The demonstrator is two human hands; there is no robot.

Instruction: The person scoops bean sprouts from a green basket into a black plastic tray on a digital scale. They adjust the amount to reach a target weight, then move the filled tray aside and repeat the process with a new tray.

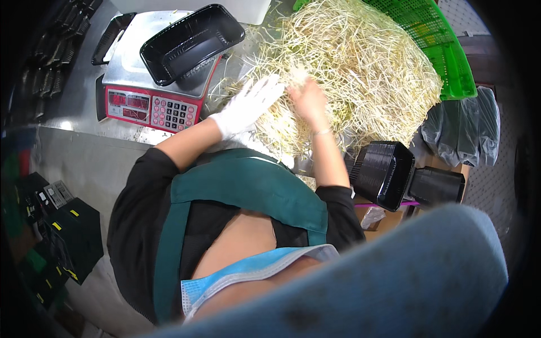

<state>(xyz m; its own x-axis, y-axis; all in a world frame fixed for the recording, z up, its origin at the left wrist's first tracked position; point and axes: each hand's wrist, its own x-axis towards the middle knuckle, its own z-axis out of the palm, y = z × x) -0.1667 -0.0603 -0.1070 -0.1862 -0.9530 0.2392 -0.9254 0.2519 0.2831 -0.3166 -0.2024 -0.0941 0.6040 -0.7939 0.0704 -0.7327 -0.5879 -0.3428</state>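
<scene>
Blurred blue fabric (pixel 406 270) looms nearest us, cut off below. Our white-gloved left hand (pixel 248 107) lies flat, fingers together, beside pale, stringy sprouts (pixel 372 67) heaped on the grey metal table (pixel 70 96); we should handle slender stems lightly. Our bare right hand (pixel 309 102) loses its fingertips among them; whether it pinches, we cannot tell.

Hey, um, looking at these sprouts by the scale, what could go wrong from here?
Some sprouts reach the table's near edge, so they might slip off. The right hand is bare while the left hand is gloved, which could risk contamination. The tray stack sits close beside the right arm, so an elbow might knock it.
</scene>
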